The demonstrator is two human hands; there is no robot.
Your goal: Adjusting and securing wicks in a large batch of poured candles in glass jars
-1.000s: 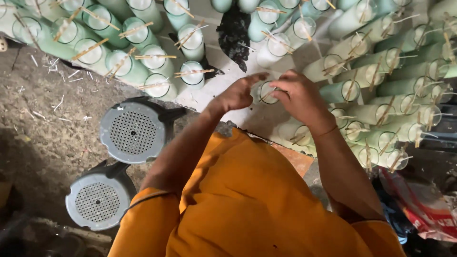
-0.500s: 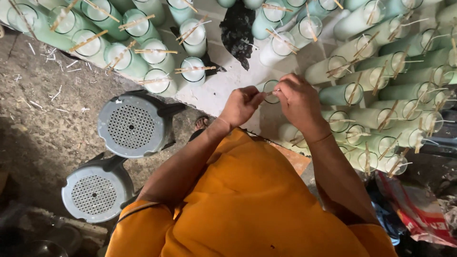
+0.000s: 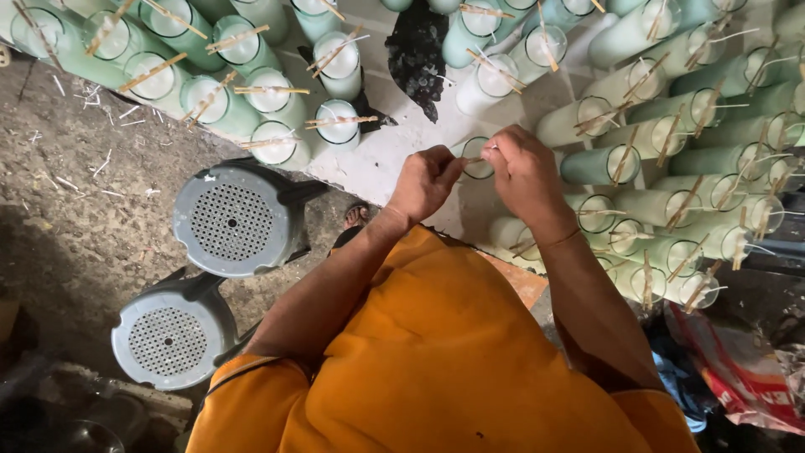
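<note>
Two grey perforated stools (image 3: 233, 220) on floor at far left, beside orange-clad lap. Left hand (image 3: 426, 180) pinched narrow on left end of thin wooden stick (image 3: 475, 158). Stick long axis roughly horizontal, pointing left-right, lying across mouth of glass candle jar (image 3: 478, 157). Jar upright on white surface, between both hands. Right hand (image 3: 521, 166) pinched on stick's right end. Rows of pale green wax-filled jars (image 3: 599, 164) further right, each with own stick across rim

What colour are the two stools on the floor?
Grey, with perforated round seats, seen clearly in the head view.
</note>
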